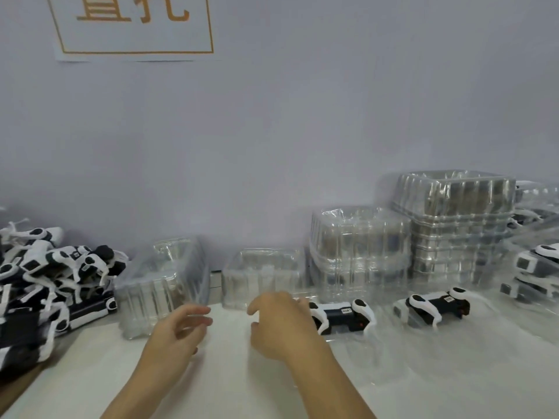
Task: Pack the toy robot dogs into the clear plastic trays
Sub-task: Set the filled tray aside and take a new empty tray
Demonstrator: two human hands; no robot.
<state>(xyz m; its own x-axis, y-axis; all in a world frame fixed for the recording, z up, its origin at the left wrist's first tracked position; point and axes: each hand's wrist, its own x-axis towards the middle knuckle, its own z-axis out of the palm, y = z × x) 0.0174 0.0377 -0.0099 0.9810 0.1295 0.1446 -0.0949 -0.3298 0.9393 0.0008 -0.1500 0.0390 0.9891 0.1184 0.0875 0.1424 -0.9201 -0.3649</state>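
A heap of black-and-white toy robot dogs [51, 273] lies at the left. Two more dogs lie on the white table: one [341, 316] just right of my right hand, another [435, 306] farther right, each seated in a clear tray. Clear plastic trays stand along the wall: one tilted [163, 282], one low [263, 273]. My left hand [178, 334] hovers in front of the tilted tray, fingers loosely spread, holding nothing. My right hand [278, 322] hangs with relaxed fingers beside the nearer dog; I cannot tell whether it touches the dog.
Tall stacks of clear trays [360, 252] [456, 225] stand at the back right. Packed dogs in trays [535, 267] pile up at the far right edge. A paper sign [133, 25] hangs on the grey wall. A white table [211, 382] lies under my arms.
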